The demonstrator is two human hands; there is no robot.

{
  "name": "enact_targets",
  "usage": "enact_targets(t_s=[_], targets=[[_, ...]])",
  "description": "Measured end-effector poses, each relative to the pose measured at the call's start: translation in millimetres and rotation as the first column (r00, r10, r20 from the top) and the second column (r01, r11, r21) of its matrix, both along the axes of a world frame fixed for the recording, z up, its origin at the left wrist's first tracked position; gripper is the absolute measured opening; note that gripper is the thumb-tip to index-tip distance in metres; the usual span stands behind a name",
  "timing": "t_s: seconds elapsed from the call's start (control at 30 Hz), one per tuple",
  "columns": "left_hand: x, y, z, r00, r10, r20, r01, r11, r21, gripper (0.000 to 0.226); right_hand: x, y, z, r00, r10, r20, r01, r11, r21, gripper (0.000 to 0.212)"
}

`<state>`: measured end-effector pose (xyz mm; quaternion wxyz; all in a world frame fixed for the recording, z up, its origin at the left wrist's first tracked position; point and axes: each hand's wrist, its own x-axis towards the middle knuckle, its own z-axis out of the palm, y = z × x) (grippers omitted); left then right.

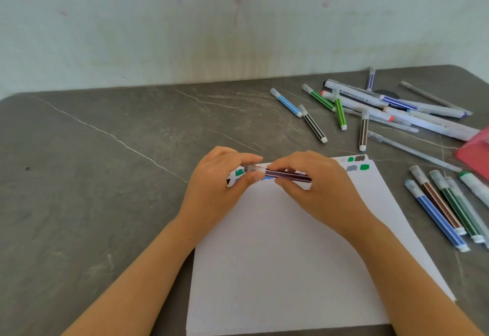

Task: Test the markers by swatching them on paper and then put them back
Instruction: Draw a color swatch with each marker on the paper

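Both hands meet at the centre of the frame, just above the top edge of the white paper [277, 256]. The left hand [222, 187] pinches the clear cap end of a purple marker [288, 175], and the right hand [320, 187] grips its striped barrel, so the marker lies roughly level between them. I can't tell whether the cap is fully seated. Small green and grey swatches [364, 167] dot the paper's upper edge. On the grey surface [92, 176], upper right, loose markers lie scattered, among them a light blue marker [287, 102] and a black marker [313, 123]. At the right edge a blue marker [436, 216] lies beside two more.
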<state>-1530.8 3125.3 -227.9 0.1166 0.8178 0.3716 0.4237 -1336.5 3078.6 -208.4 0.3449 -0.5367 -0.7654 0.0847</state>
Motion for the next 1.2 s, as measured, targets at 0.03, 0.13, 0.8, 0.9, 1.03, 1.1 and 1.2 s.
enact_targets(t_s=[0.03, 0.13, 0.8, 0.9, 1.03, 1.1, 1.2], targets=[[2, -2, 0, 1.0, 0.006, -0.016, -0.006, 1.0, 0.006, 0.03, 2, -2, 2, 1.0, -0.017, 0.019, 0.017, 1.0, -0.023, 0.014], [10, -6, 1, 0.999, 0.027, -0.047, -0.026, 1.0, 0.017, 0.032, 11, -12, 8, 0.995, -0.076, 0.058, 0.083, 0.987, -0.134, 0.012], [117, -46, 22, 0.906, -0.108, -0.409, 0.06, 0.99, -0.127, 0.051, 122, -109, -9, 0.844, -0.527, 0.094, 0.529, 0.849, 0.006, 0.019], [128, -46, 18, 0.871, -0.113, -0.477, 0.046, 0.988, -0.15, 0.059, 128, -112, -14, 0.805, -0.577, 0.135, 0.576, 0.816, 0.055, 0.018], [139, -44, 10, 0.832, -0.137, -0.538, 0.028, 0.978, -0.206, 0.074, 129, -112, -20, 0.773, -0.621, 0.131, 0.613, 0.784, 0.102, 0.015], [141, -43, 5, 0.809, -0.129, -0.573, 0.029, 0.983, -0.18, 0.078, 128, -112, -23, 0.764, -0.63, 0.135, 0.618, 0.776, 0.126, 0.016], [142, -39, 2, 0.788, -0.125, -0.603, 0.017, 0.983, -0.183, 0.08, 129, -110, -27, 0.766, -0.618, 0.174, 0.606, 0.786, 0.124, 0.023]])
